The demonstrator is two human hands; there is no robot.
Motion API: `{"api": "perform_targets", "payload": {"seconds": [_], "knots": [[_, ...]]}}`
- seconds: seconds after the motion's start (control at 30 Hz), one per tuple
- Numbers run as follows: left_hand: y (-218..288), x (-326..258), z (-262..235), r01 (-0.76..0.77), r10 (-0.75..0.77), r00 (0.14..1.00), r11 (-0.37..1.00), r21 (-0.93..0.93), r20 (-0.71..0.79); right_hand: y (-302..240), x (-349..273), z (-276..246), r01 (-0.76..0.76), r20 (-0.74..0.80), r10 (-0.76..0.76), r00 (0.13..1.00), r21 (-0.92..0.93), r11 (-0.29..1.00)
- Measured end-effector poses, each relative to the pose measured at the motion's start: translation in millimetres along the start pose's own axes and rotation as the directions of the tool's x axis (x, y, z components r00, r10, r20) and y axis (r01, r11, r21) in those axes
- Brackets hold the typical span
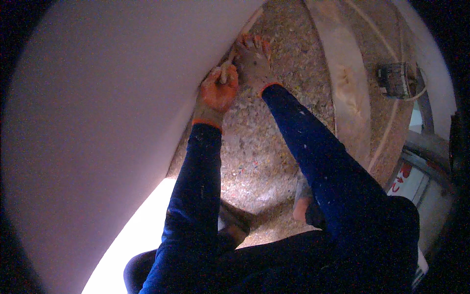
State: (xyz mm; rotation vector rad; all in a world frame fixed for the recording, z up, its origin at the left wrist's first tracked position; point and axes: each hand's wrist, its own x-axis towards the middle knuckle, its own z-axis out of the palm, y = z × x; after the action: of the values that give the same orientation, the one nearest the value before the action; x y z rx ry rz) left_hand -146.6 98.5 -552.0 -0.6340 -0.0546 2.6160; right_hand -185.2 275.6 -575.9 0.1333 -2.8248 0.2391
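Note:
My left hand (218,91), in an orange work glove smeared with pale dirt, is at the foot of the pale wall (127,73). Its palm faces up and its fingers curl closed around a narrow pale strip (224,74); I cannot make out whether this is tape or film. Just beyond it, my right hand (253,64) wears a matching glove, grey on the back. Its fingers are apart, resting low by the wall on the speckled fleece floor cover (293,63).
A wide pale band (348,73) runs along the floor cover to my right. Farther right stands a dark bucket (394,80) with a light handle. A bright patch (134,230) shines at lower left. My feet are below my arms.

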Motion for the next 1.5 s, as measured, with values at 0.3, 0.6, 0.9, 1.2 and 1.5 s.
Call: {"api": "perform_targets", "payload": {"seconds": [0.3, 0.6, 0.9, 1.2, 1.5], "knots": [[6, 1, -3, 0.051, -0.052, 0.999, 0.999, -0.014, -0.014, 2, 17, -21, -0.051, 0.208, 0.093, 0.974, -0.198, 0.979], [11, -7, 5, 0.205, -0.204, 0.979, 0.975, 0.084, -0.019, -37, -27, -29, -0.067, -0.017, 0.069, 0.998, 0.085, 0.994], [-4, -4, -2, -0.139, 0.184, 0.983, 0.813, 0.565, -0.024, -41, -25, -41, 0.022, -0.077, -0.021, 0.997, 0.014, 1.000], [4, -3, -9, -0.164, 0.232, 0.972, 0.774, 0.611, -0.033, -31, -12, -21, -0.060, -0.052, 0.065, 0.997, 0.078, 0.995], [-19, -3, -21, -0.277, 0.391, 0.880, 0.884, 0.377, -0.270, -46, -21, -35, -0.001, -0.050, -0.002, 0.999, -0.055, 0.998]]}}
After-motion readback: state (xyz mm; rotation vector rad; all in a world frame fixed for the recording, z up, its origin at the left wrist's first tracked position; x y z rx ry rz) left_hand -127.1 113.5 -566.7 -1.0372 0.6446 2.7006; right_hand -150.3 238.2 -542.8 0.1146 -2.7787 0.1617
